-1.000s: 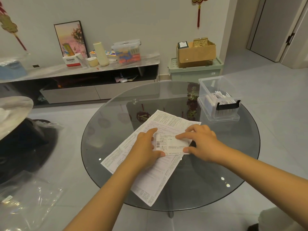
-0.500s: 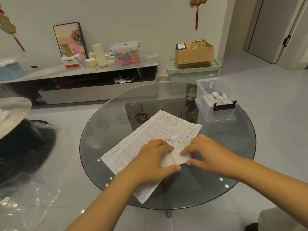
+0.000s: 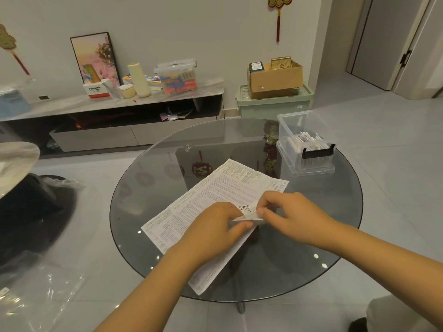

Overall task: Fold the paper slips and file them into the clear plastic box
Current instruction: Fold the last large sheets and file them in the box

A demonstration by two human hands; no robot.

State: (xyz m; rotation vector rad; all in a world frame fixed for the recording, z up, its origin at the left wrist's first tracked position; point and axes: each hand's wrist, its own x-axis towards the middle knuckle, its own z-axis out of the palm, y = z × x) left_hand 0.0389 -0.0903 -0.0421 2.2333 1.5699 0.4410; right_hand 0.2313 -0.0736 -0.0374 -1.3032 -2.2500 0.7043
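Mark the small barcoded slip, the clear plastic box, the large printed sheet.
small barcoded paper slip (image 3: 247, 210), head view, barcode end
clear plastic box (image 3: 291, 125), head view, far wall
large printed paper sheet (image 3: 215, 188), head view, middle

Indoor room with white walls (image 3: 191, 17) and pale grey floor tiles (image 3: 395, 130), in warm dim light. Round dark glass table (image 3: 323, 236) in the middle. Low grey media console (image 3: 115, 130) along the far wall, with a framed picture (image 3: 96, 56) leaning above it. Red hanging ornament (image 3: 278, 10) on the wall. Grey door (image 3: 383, 39) at right
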